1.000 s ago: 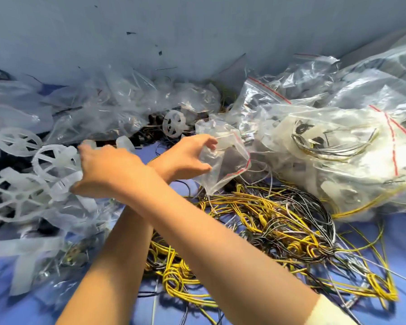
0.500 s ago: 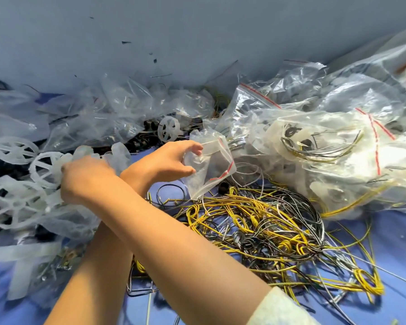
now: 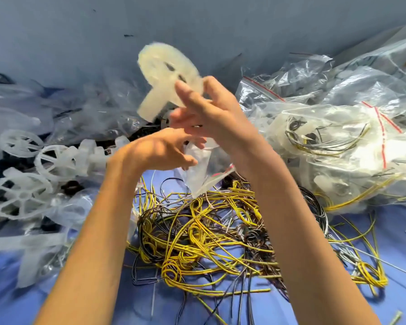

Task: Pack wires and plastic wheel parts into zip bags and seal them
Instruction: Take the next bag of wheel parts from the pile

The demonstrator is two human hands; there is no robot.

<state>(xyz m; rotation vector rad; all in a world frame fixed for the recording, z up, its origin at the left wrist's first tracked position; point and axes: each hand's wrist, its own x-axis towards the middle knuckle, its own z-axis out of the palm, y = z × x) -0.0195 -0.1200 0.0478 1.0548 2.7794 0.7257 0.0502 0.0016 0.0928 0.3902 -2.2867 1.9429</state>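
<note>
Right hand [image 3: 209, 109] pinches a blurred whitish plastic wheel part [image 3: 167, 73], raised just above the small zip bag [image 3: 202, 170] that the left hand [image 3: 159, 151] grips by its top, over tangled yellow-and-black wires [image 3: 204, 231] on the blue table [image 3: 396, 242].

Yellow and black wires [image 3: 204, 233]; translucent white wheel part [image 3: 167, 73]; clear, red-striped zip bag [image 3: 203, 173]; blue table [image 3: 396, 235].

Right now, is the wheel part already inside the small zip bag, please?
Out: the right hand pinches the wheel part above the small zip bag.
</note>
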